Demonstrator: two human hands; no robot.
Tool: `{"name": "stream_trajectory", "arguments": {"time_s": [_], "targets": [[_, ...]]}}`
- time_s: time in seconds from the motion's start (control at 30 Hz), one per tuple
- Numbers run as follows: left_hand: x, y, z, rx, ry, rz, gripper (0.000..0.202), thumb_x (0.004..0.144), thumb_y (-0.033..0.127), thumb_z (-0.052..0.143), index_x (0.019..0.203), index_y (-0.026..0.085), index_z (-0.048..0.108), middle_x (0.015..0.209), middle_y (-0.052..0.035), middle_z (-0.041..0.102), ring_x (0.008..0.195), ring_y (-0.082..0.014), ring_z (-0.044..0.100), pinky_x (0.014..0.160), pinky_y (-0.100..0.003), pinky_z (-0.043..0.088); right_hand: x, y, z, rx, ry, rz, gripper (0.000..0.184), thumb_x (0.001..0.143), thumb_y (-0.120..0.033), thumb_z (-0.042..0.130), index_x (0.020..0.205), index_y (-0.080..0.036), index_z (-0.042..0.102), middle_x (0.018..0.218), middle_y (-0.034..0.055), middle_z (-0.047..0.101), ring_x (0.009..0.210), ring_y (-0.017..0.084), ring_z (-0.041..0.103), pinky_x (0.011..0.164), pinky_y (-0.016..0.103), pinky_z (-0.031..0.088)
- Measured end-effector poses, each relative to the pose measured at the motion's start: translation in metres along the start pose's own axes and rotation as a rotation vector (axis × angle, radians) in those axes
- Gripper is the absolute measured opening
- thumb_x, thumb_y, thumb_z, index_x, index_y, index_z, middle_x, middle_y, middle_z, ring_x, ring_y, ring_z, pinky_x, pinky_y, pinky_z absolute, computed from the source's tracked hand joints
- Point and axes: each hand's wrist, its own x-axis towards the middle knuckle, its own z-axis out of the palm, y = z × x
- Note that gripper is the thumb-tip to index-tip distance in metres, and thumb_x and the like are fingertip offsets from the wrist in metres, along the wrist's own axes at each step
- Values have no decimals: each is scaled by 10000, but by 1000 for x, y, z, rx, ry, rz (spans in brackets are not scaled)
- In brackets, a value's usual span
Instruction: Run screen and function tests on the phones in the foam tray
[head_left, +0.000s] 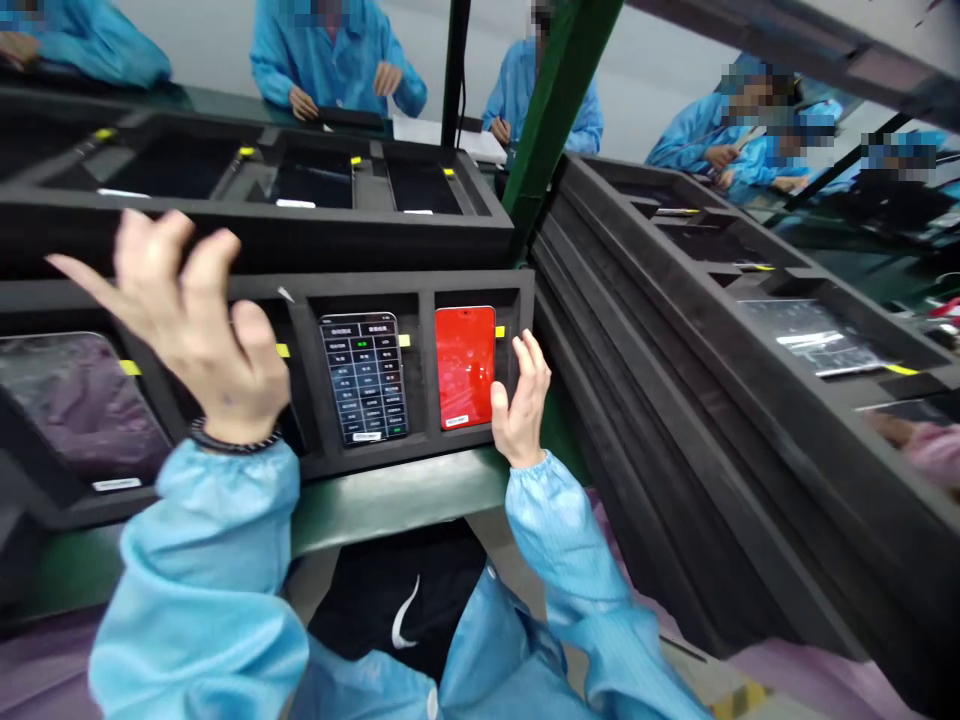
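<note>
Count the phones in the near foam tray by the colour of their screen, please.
Red screen: 1, beside the right hand, in the near foam tray
Dark screen with a grid: 1
Dark screen with a purple sheen: 1, at far left
Total: 3; the left hand hides one slot.

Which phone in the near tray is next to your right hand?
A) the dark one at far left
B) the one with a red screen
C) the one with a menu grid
B: the right hand is open beside the right edge of the red phone, while the grid phone sits one slot to the left.
</note>
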Motion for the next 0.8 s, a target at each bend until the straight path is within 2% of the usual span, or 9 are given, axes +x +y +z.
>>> {"name": "stream_trajectory", "arguments": {"time_s": [0.03,0.1,0.2,0.3,0.37,0.47,0.57,0.67,0.8], "targets": [[-12,7,2,28,48,127,726,998,632,257,1353,108,612,1513,-136,491,1543,-334,303,1251,-710,-84,0,1,0,7,3,-3,572,1043,-352,355,1599,-266,256,1591,156,426,1471,303,436,1169,541,388],[-39,17,8,25,73,258,526,1035,454,320,1338,182,652,1527,-114,494,1529,-301,345,1283,-679,-14,0,1,0,22,7,-5,561,1044,-342,361,1592,-265,268,1588,158,430,1468,298,441,1165,535,393],[-66,24,15,0,-29,330,414,1011,390,414,1279,270,705,1568,-72,468,1540,-287,335,1311,-635,-29,1,2,0,47,16,-5,547,1046,-337,367,1582,-262,286,1582,159,438,1465,292,443,1160,529,401],[-73,24,21,-27,-206,258,401,987,482,450,1236,331,726,1592,-53,453,1552,-310,317,1285,-653,-137,0,1,0,59,14,0,531,1049,-344,354,1571,-260,311,1575,159,444,1458,297,449,1153,540,407],[-71,22,22,-33,-276,207,411,977,527,453,1235,356,724,1598,-44,449,1556,-317,312,1274,-656,-160,0,2,-1,77,15,9,522,1046,-347,355,1560,-260,336,1578,154,441,1455,300,453,1158,549,406],[-72,19,17,-10,-176,168,536,976,598,372,1295,319,699,1595,-74,445,1566,-307,290,1308,-610,-100,-1,4,0,121,64,55,511,1039,-360,379,1538,-249,384,1583,158,432,1469,303,439,1171,561,404],[-88,22,3,3,-48,112,623,981,604,318,1364,248,656,1590,-116,437,1570,-307,280,1328,-574,-55,-5,8,2,189,120,191,518,1044,-362,374,1546,-236,364,1567,174,451,1441,283,484,1112,523,487],[-114,28,-15,-2,-124,-14,547,1004,496,367,1431,234,587,1599,-122,428,1573,-296,275,1332,-581,-26,-11,11,4,287,56,360,547,1056,-379,367,1578,-225,306,1496,179,544,1361,256,578,1063,465,535],[-151,33,-31,-36,-282,-232,571,1029,404,348,1573,231,368,1663,-120,328,1599,-244,208,1344,-531,90,-24,15,3,347,-60,431,652,1037,-454,432,1613,-210,245,1565,183,491,1444,284,506,1136,494,481]]}}
